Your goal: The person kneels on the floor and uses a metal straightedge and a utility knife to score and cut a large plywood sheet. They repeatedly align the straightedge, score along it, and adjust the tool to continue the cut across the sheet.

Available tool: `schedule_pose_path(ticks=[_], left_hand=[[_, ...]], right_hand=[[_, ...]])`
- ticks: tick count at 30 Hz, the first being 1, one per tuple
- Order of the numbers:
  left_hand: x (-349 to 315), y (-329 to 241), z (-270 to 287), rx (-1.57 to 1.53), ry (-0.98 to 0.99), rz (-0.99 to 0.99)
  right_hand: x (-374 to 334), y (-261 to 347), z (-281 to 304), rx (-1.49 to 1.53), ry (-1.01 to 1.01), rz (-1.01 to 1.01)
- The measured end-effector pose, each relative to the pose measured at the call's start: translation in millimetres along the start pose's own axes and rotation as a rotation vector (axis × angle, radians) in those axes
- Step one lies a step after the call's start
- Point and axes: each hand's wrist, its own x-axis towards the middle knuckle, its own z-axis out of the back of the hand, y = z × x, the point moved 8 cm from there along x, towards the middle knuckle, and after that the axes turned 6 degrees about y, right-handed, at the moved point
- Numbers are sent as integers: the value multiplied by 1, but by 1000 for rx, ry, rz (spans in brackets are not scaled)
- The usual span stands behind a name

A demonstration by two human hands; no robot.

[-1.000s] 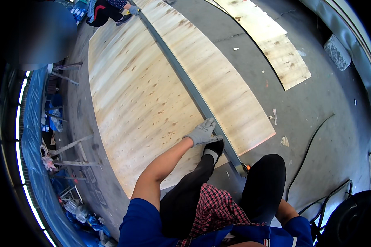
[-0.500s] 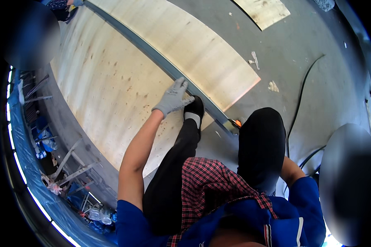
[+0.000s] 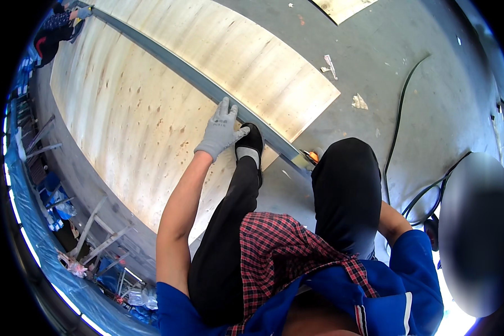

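My left hand (image 3: 220, 130), in a grey glove, lies with outstretched fingers on a long grey straight bar (image 3: 199, 83). The bar crosses a large pale plywood sheet (image 3: 123, 112) on the floor. Beside the glove, my black shoe (image 3: 251, 138) rests on the sheet against the bar. Near the bar's close end, an orange and dark object (image 3: 312, 156) shows beside my bent right knee; its kind is unclear. My right forearm (image 3: 393, 222) passes behind that knee, which hides the right hand.
At the far end of the bar, another person's gloved hand (image 3: 84, 12) is on it. A black cable (image 3: 400, 112) runs along the floor on the right, near paper scraps (image 3: 359, 102). Another plywood piece (image 3: 344, 8) lies at the back. Metal stands (image 3: 98, 232) are at the left.
The view has shifted, so the sheet and bar sit farther left and higher, and more of the other person shows. My left hand stays on the bar beside my shoe.
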Motion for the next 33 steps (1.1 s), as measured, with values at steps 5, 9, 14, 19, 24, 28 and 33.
schedule_pose_path(ticks=[5, 9, 14, 19, 24, 28, 33], left_hand=[[-1, 13, -3, -79, -22, -38], [1, 10, 4, -114, -24, -52], [-2, 12, 1, -102, -45, -29], [0, 7, -2, -98, -36, -23], [2, 7, -4, -129, -82, -12], [4, 10, -14, -129, -140, -70], [-1, 2, -4, -101, -53, 12]], right_hand=[[13, 21, 7, -63, 17, 25], [33, 43, 8, -174, 21, 105], [62, 91, -7, -459, 60, 275], [68, 99, -19, -634, 87, 274], [73, 110, -21, -652, 34, 236], [82, 109, -22, -554, 98, 157], [86, 112, -21, -565, 144, 40]])
